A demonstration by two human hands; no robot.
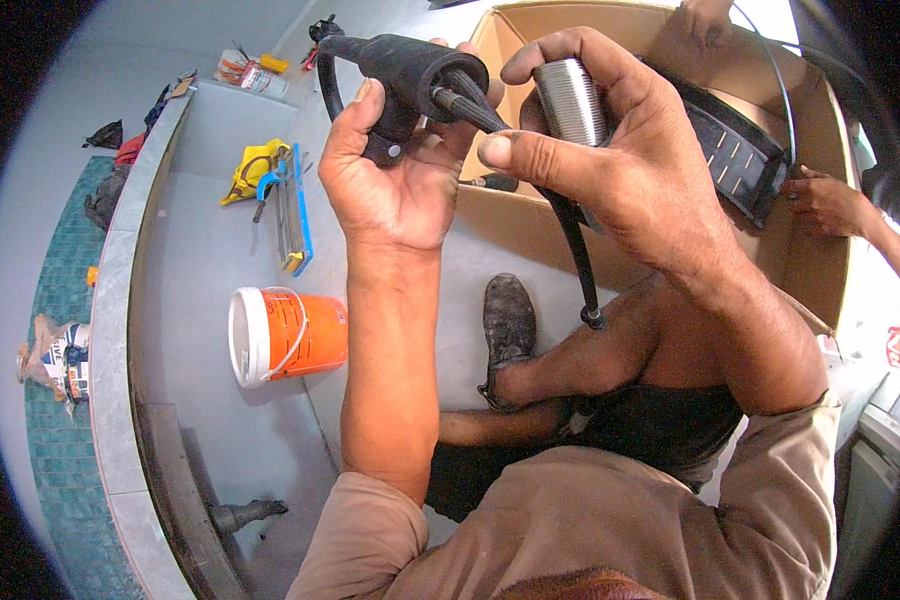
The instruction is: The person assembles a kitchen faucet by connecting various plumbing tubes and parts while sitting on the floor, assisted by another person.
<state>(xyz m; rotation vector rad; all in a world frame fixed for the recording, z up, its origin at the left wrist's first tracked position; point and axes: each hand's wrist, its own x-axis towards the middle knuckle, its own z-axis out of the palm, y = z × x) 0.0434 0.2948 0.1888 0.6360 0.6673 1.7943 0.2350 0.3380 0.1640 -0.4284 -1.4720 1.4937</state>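
Fitting (400, 62) in black, raised in both hands above the floor, its wide socket facing the right hand and the cardboard box (510, 222) just beyond. The box is the largest thing near it; an orange bucket (315, 335) lies on its side to the left, well apart. The left hand (408, 195) is clasped around the fitting, thumb on the near side; the right hand (635, 165) is curled about a threaded metal tube (573, 100), its thumb tip against a hose (470, 102) coming out of the socket. Good handling probably means a steady left grip, the tube and socket lined up, and the hose guided in an easy curve, since a sharp bend or twist could kink it; a light thumb should spare the braid, and the hanging end (594, 318) is best kept from knocking. The box is cut off at the top, and most of the people whose hands reach into it lie outside the view. The left fingers are mostly hidden behind the fitting, the tube's lower part behind the right hand; whether the hanging end belongs to the same hose is unclear.
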